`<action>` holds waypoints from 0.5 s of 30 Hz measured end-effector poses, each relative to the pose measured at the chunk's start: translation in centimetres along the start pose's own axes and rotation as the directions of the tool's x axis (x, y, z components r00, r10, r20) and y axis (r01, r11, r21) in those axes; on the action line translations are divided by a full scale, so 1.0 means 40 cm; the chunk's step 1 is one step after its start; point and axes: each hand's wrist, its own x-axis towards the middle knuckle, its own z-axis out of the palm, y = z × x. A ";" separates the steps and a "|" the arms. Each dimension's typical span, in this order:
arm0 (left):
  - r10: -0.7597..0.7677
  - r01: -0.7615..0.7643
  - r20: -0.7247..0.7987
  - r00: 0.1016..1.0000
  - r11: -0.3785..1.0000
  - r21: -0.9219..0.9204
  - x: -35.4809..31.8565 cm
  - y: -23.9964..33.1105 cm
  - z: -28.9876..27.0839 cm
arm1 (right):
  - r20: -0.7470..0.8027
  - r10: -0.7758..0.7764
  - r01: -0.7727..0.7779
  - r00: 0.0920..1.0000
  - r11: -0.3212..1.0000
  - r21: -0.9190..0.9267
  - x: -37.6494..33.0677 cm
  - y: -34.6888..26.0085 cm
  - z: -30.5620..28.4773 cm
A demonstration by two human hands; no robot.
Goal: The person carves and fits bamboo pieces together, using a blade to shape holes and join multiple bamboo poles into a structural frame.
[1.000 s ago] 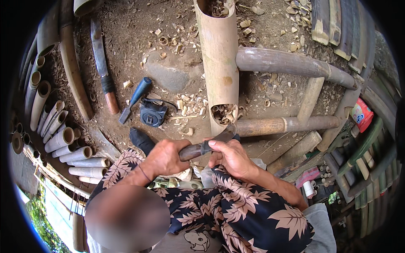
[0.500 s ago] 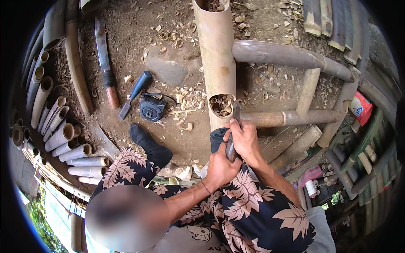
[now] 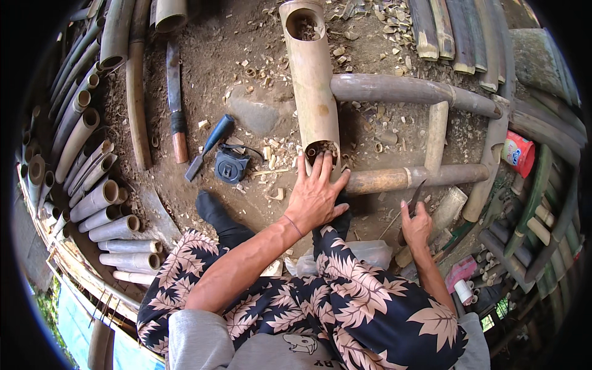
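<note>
A thick pale bamboo pole runs away from me, with two round holes cut in its upper side. My left hand lies over the near hole, fingers stretched and apart, with the fingertips dipping among the wood chips inside it. Off to the right, my right hand is closed round a dark-bladed knife whose blade points away from me. The handle is mostly hidden by the hand. Under the left hand, the pole's near end is hidden.
Bamboo crosspieces join the pole on its right. On the dirt floor left lie a tape measure, a blue-handled chisel and a long machete. Cut bamboo tubes line the left; a red packet sits right.
Both hands were together on the knife at the pole's near end. My left hand has let go and moved onto the near hole; my right has carried the knife off right.
</note>
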 end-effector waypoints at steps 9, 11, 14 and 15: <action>-0.199 0.196 -0.060 0.978 0.979 -0.056 0.039 0.037 -0.069 | 0.163 -0.002 0.008 0.987 0.999 -0.034 -0.126 0.105 0.186; -0.161 0.149 -0.210 0.964 0.986 -0.074 0.016 0.032 -0.094 | 0.349 0.100 -0.057 0.932 0.990 -0.132 -0.136 0.075 0.145; -0.290 0.191 -0.351 0.890 0.938 -0.290 -0.005 -0.014 -0.108 | 0.323 0.101 -0.070 0.941 0.992 -0.105 -0.076 0.071 0.051; -0.379 0.257 -0.414 0.828 0.911 -0.322 0.013 -0.035 -0.116 | 0.250 0.039 -0.051 0.967 0.998 0.041 -0.026 0.065 -0.004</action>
